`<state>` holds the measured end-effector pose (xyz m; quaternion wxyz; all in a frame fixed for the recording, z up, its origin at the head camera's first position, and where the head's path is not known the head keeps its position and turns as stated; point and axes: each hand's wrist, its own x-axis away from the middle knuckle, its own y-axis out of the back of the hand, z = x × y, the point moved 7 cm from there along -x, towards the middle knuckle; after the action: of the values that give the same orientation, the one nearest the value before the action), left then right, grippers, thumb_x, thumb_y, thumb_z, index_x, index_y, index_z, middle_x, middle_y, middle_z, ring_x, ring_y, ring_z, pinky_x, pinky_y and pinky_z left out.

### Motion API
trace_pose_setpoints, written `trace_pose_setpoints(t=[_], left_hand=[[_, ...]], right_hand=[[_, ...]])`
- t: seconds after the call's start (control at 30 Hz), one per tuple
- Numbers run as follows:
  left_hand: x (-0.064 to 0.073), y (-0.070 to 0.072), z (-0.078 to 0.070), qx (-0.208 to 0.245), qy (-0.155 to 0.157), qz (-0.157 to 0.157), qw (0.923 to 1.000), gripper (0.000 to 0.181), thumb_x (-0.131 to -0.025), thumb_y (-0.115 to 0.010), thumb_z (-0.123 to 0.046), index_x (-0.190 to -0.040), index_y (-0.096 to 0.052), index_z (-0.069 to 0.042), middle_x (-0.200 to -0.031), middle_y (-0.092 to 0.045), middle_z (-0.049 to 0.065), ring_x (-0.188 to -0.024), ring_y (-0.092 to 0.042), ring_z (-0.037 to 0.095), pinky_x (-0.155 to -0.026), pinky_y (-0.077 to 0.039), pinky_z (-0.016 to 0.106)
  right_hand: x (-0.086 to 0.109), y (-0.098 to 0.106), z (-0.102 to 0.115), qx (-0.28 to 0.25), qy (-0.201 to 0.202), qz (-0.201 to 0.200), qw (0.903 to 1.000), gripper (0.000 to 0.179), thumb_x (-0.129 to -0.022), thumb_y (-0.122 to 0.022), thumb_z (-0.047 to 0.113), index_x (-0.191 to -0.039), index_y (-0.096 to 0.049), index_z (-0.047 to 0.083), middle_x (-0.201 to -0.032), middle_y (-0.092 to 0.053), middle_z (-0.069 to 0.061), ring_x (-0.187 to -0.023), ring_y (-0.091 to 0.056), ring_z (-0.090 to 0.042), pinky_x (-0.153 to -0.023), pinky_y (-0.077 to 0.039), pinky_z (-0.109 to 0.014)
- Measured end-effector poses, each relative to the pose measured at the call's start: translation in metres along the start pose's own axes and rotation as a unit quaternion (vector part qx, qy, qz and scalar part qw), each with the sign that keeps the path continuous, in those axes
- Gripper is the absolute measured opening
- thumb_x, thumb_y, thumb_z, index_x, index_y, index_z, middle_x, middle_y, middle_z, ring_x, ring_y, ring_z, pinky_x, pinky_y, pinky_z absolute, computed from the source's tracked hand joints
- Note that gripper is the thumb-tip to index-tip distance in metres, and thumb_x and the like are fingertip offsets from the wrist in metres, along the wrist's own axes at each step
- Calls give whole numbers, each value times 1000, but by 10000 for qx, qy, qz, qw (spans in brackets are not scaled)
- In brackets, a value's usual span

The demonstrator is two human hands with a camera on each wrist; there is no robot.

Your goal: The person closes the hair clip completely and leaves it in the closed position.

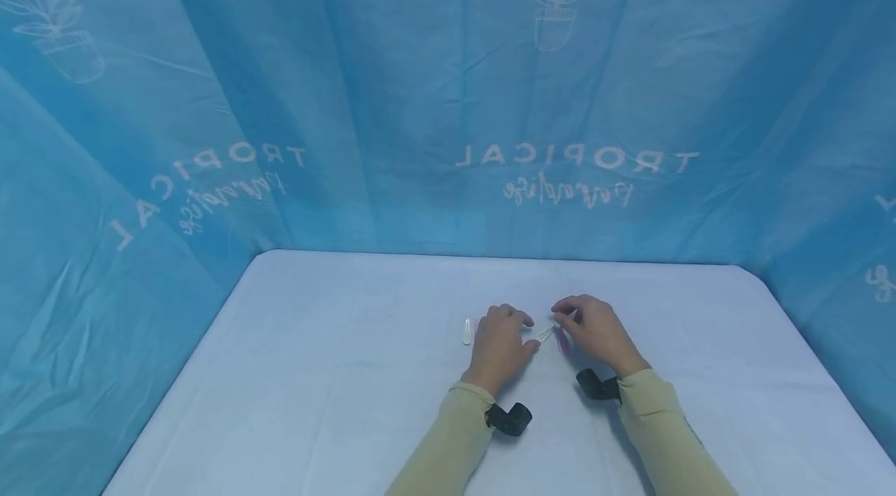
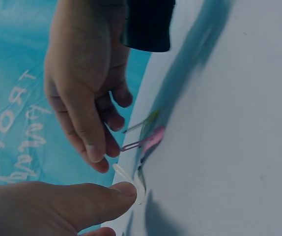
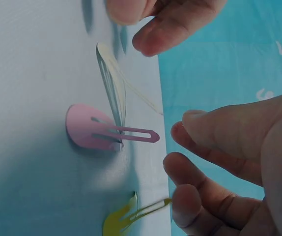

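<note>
A cream snap hair clip [image 3: 120,91] lies with its prong sprung up between my two hands. Beside it are a pink snap clip [image 3: 84,125] and a yellow snap clip [image 3: 114,223], their prongs also raised. My left hand [image 1: 500,344] is to the left, fingers loosely bent and holding nothing, its thumb tip close to the cream clip. On the other side my right hand [image 1: 595,329] hovers with thumb and fingers apart from the clips, nothing between them. In the right wrist view the yellow clip's prong reaches near a fingertip.
Another pale clip [image 1: 467,331] lies on the white table [image 1: 336,403], just left of my left hand. Blue printed curtains [image 1: 392,92] rise along the table's back and side edges. A dark wrist camera [image 1: 511,420] is strapped to each forearm.
</note>
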<state>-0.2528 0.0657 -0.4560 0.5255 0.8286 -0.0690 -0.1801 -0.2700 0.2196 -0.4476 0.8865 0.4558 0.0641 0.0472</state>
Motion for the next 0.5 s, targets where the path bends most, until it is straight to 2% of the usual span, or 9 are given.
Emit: trace_pose_setpoints(t=[0.2,0.37,0.5], left_hand=[[-4,-7,-5,-421,-66,194,9989,30,-87,-79,-38,-111,-75,-20,-112,-67,0,-105,-59,17,-92,-48,32],[-5,-8,-10,-578,-184,131,9981,27,-88,-77,-38,-109,-76,-21,-110,-67,-1,-103,-58,16,-89,-48,30],[-4,-7,-12,-590,-127,89,9981,24,-89,-77,-38,-105,-78,-20,-108,-67,-1,-102,-58,16,-88,-47,30]], right_hand=[[-1,-1,-1,169,-144,-10,9998,20,-96,-66,15,-109,-73,1,-104,-68,-14,-87,-60,-25,-79,-51,-45],[-1,-1,-1,334,-263,-39,9991,19,-96,-66,15,-105,-74,0,-105,-67,-18,-101,-62,-35,-91,-49,-54],[-1,-2,-1,441,-312,-12,9985,21,-95,-66,16,-103,-75,-1,-106,-67,-20,-105,-62,-39,-94,-48,-56]])
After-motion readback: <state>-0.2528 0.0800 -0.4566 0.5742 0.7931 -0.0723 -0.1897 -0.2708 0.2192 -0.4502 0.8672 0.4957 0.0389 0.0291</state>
